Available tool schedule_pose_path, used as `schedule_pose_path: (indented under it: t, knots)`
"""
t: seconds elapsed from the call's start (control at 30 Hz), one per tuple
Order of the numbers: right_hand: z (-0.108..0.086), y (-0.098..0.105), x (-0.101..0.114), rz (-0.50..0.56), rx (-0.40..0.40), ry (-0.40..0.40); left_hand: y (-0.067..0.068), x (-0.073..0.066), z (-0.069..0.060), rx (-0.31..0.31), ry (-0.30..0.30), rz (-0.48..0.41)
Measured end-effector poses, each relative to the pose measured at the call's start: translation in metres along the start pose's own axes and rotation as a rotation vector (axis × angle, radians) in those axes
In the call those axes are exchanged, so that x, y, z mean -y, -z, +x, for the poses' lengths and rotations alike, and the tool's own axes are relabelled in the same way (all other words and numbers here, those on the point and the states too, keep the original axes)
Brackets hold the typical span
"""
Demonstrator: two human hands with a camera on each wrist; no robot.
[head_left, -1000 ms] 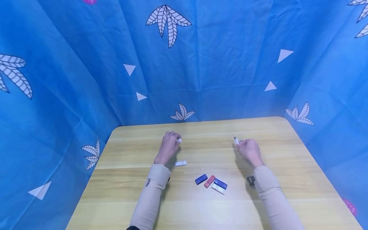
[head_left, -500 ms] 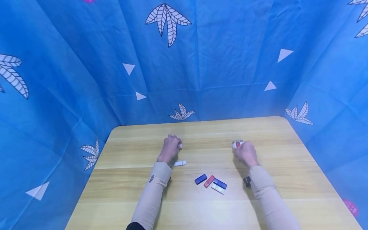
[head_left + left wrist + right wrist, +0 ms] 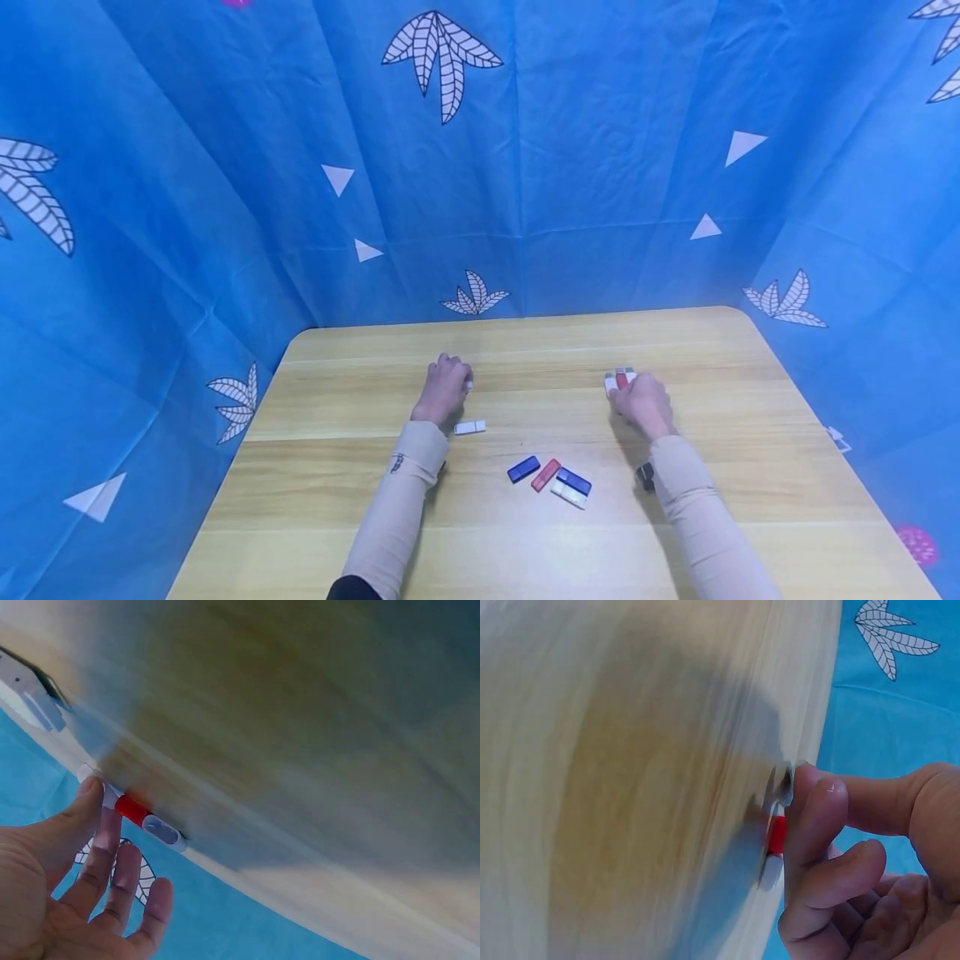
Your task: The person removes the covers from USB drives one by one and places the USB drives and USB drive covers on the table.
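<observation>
My left hand (image 3: 442,389) is low over the table's left side, a white stick (image 3: 469,386) showing beside its fingers. In the left wrist view, thumb and forefinger of the left hand (image 3: 82,862) pinch a white stick (image 3: 109,796), next to a red one (image 3: 133,810) and another white one (image 3: 163,831). On the right, my right hand (image 3: 643,403) holds a white stick, partly hidden, beside a red stick (image 3: 622,381) and a white stick (image 3: 610,384). The right wrist view shows the right hand's (image 3: 855,862) fingers curled at a silver-ended stick (image 3: 786,787), near a red piece (image 3: 777,835).
A white stick (image 3: 470,427) lies just in front of the left hand. Nearer the body lie a blue stick (image 3: 523,469), a red one (image 3: 546,475), another blue one (image 3: 573,481) and a white one (image 3: 569,494). A blue curtain (image 3: 585,167) hangs behind the wooden table (image 3: 525,550).
My right hand has brought its white stick down beside the red and white ones. The left hand has shifted slightly toward the body, still pinching.
</observation>
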State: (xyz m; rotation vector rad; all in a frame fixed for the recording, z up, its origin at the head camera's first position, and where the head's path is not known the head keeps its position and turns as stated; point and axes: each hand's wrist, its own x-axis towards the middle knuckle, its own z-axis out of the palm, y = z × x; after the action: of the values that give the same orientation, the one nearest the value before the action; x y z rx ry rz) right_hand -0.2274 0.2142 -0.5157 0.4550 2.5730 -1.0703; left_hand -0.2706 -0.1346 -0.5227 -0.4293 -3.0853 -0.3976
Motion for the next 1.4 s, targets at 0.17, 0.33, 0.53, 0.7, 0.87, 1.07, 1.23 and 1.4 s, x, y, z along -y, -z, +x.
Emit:
schedule_pose_path:
  t: [0.17,0.33,0.53,0.7,0.87,1.07,1.23,1.4]
  knots:
    - [-0.012,0.005,0.002,-0.036,-0.004,0.043,0.008,0.001,-0.012,0.024,0.033,-0.006]
    - [-0.029,0.004,0.006,-0.142,0.035,0.202,0.018,-0.002,-0.033,0.155,0.120,0.031]
    - [-0.037,-0.005,0.003,-0.222,0.142,0.250,0.021,-0.010,-0.047,0.335,0.192,-0.016]
    - [-0.033,-0.009,0.000,-0.256,0.207,0.243,0.021,-0.013,-0.049,0.403,0.229,-0.030]
    - [-0.029,-0.009,-0.001,-0.317,0.197,0.283,0.022,-0.010,-0.047,0.409,0.236,-0.058]
    - [-0.027,-0.008,0.000,-0.325,0.204,0.281,0.023,-0.010,-0.047,0.421,0.251,-0.089]
    - [-0.026,-0.006,-0.001,-0.347,0.194,0.300,0.023,-0.011,-0.047,0.417,0.241,-0.071]
    - [-0.028,-0.005,0.000,-0.323,0.049,0.333,0.023,-0.016,-0.048,0.407,0.243,-0.077]
